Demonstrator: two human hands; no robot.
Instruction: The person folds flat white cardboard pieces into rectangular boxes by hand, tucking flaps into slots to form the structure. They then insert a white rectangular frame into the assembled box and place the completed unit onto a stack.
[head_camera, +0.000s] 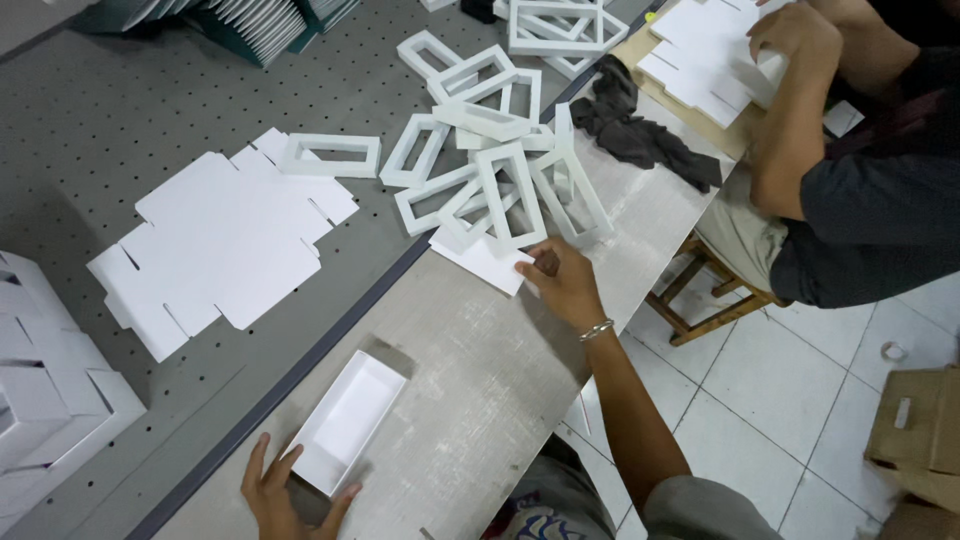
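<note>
Right now my left hand (285, 495) cups the near end of a shallow white tray box (348, 420), thumb on one side wall and fingers on the other, pinning it flat to the pale wooden board (480, 360); the tray runs away from that grip toward the far right, open side up and empty. My right hand (562, 283) is stretched well beyond it, fingers bent down on the near corner of a white window frame insert (510, 195) at the edge of a loose heap of white frames (480, 120). I cannot tell whether those fingers have pinched the frame or only rest on it and the flat white card (485, 260) under it. I judge this as the picking step, one frame being singled out for the tray. From here I need a clean pinch on just that frame, since its neighbours overlap it, and a carry back toward the left-hand grip. Across the far side, another person's hand (795, 40) presses on flat white blanks (705, 50), beside a dark cloth (640, 130).
</note>
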